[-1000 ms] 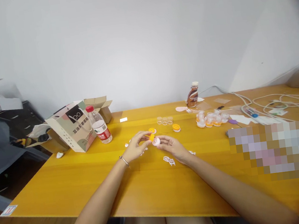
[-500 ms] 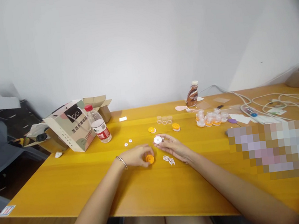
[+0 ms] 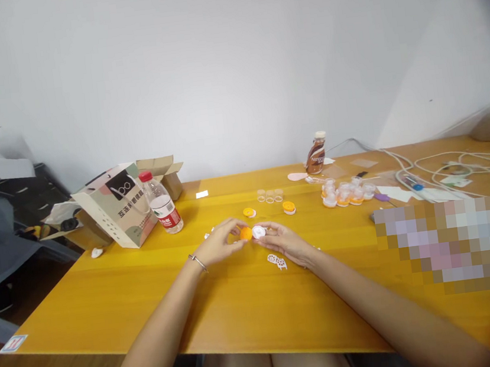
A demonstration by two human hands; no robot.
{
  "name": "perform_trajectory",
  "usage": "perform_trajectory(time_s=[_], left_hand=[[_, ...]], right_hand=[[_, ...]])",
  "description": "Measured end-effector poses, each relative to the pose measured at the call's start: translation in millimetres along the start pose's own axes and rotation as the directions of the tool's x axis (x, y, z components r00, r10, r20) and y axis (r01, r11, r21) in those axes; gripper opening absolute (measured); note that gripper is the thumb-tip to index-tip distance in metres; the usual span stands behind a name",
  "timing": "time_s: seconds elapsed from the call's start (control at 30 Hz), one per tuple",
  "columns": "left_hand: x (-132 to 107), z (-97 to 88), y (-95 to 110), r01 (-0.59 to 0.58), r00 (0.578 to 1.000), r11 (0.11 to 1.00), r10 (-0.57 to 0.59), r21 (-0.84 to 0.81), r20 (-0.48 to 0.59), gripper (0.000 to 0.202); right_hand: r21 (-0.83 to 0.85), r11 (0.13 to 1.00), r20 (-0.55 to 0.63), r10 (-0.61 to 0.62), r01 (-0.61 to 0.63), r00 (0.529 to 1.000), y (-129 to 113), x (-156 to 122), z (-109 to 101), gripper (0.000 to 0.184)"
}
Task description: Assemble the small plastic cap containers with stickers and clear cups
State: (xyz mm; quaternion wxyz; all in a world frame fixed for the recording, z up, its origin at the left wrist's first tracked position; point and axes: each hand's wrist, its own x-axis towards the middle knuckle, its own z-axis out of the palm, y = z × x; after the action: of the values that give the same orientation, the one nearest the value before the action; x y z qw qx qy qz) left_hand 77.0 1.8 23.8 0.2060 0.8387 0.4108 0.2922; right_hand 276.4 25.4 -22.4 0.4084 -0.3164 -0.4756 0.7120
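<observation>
Between the thumb and fingers of my left hand (image 3: pixel 225 242) is a round orange plastic piece (image 3: pixel 246 234). Close beside it, my right hand (image 3: pixel 285 243) pinches a round white plastic piece (image 3: pixel 259 232). The two pieces are side by side above the table; I cannot tell whether they touch. Below my right hand lie flat white openwork pieces (image 3: pixel 276 262). Beyond the hands sit two orange-and-white round pieces, one on the left (image 3: pixel 249 213) and one on the right (image 3: pixel 289 207). Small white parts (image 3: pixel 209 233) are partly hidden behind my left hand.
Several clear rings (image 3: pixel 270 196) stand farther back. To the right is a cluster of clear-and-orange round pieces (image 3: pixel 346 192), near a brown bottle (image 3: pixel 316 154) and white cables (image 3: pixel 456 160). A water bottle (image 3: pixel 164 208) and a paper bag (image 3: pixel 118 208) stand at left.
My left hand has lifted the orange piece off the table and brought it up beside the white piece. My right hand has stayed nearly in place.
</observation>
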Motion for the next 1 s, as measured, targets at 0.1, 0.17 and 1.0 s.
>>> perform_trajectory(time_s=[0.1,0.17,1.0], left_hand=[[2,4.7,-4,0.024,0.998,0.989,-0.032,-0.147,-0.053,0.030],[3,7.2,-7,0.054,0.997,0.958,-0.068,-0.282,-0.039,0.030],[2,16.4,2,-0.083,0.995,0.990,0.088,0.110,-0.046,0.030]], right_hand=[[-0.057,0.998,-0.008,-0.011,0.011,1.000,1,0,2,0.042],[-0.108,0.994,-0.014,-0.027,0.025,1.000,1,0,3,0.043],[-0.306,0.920,-0.061,-0.275,0.245,0.959,5,-4,13,0.032]])
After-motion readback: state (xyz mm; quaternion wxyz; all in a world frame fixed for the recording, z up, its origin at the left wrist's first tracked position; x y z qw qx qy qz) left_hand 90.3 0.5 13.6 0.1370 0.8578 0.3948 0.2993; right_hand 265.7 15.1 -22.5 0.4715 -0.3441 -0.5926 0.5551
